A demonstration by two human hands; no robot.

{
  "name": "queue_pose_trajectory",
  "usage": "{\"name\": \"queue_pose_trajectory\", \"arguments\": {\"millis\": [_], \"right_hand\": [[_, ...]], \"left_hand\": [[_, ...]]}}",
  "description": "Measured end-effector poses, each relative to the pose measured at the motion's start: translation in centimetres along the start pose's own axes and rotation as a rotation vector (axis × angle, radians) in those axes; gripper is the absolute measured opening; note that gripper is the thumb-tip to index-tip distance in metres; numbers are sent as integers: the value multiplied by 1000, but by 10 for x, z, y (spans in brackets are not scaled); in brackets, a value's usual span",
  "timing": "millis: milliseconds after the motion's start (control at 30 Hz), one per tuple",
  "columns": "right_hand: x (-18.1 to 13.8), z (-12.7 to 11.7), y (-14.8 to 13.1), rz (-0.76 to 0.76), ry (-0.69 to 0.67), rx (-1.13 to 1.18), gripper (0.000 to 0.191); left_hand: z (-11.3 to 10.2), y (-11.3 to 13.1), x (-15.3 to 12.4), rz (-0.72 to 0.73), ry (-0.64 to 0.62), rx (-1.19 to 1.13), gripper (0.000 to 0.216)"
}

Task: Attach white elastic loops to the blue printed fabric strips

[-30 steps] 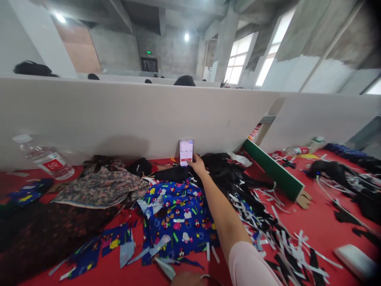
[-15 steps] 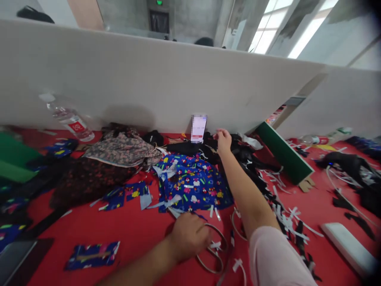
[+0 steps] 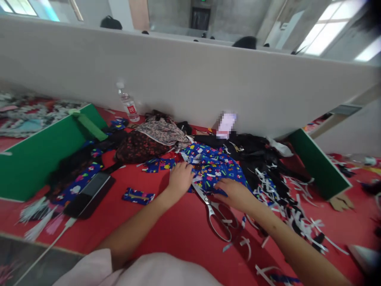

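Note:
A piece of blue printed fabric [image 3: 220,165] with bright little figures lies crumpled in the middle of the red tabletop. My left hand [image 3: 180,178] is at its left edge, fingers bent down and closed on the cloth. At the lower right edge of the fabric rests my right hand [image 3: 236,192], its thumb and fingers apart. Between the two hands lie metal scissors [image 3: 209,204], handles toward me and blade tips by the cloth; neither hand grips them. A small folded blue printed piece [image 3: 138,196] lies left of the scissors.
Dark floral fabric [image 3: 143,147] and a water bottle [image 3: 130,107] stand behind to the left. A phone [image 3: 226,125] leans on the partition [image 3: 178,75]. Black cloth and white scraps [image 3: 300,222] spread right. Green boards [image 3: 321,167] flank both sides; a charging device [image 3: 89,194] lies left.
My right hand has come back from near the phone to the blue fabric. My left hand has left the scissors and moved onto the cloth's left edge. The view has turned left.

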State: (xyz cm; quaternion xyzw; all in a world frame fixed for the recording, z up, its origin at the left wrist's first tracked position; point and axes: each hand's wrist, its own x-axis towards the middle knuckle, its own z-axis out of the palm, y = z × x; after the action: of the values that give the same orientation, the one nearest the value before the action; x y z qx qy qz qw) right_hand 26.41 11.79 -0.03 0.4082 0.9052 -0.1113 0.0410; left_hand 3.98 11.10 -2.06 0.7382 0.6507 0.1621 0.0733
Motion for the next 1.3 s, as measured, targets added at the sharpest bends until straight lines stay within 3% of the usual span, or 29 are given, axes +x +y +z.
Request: {"name": "queue_pose_trajectory", "arguments": {"millis": [133, 267, 400, 533, 667, 800, 967, 1100, 1167, 1300], "right_hand": [[-21, 7, -15, -9, -28, 6, 33], [-28, 13, -24, -44, -86, 12, 33], [-29, 13, -27, -82, -113, -49, 31], [-28, 15, -29, -61, -111, -167, 32], [-25, 19, -33, -47, -117, -227, 30], [-20, 13, -38, -44, -134, -248, 27], [3, -16, -36, 44, -56, -129, 27], [51, -46, -8, 147, 65, -45, 27], [83, -58, 12, 199, 112, -38, 26], [147, -75, 47, 276, 192, -21, 25]], "left_hand": [[-13, -45, 7, -209, 68, 23, 33], [-23, -77, 12, -159, -5, -62, 14], [-48, -91, 6, -81, -6, -160, 34], [-77, -110, -25, -71, -34, -153, 40], [-87, -124, -72, -94, -283, -68, 28], [-81, -119, -97, -95, -369, -12, 28], [-77, -88, -84, 61, -449, -119, 26], [-59, -52, -68, 179, -399, -210, 26], [-43, -39, -64, 155, -337, -375, 25], [-14, -31, -61, 130, -278, -405, 25]]}}
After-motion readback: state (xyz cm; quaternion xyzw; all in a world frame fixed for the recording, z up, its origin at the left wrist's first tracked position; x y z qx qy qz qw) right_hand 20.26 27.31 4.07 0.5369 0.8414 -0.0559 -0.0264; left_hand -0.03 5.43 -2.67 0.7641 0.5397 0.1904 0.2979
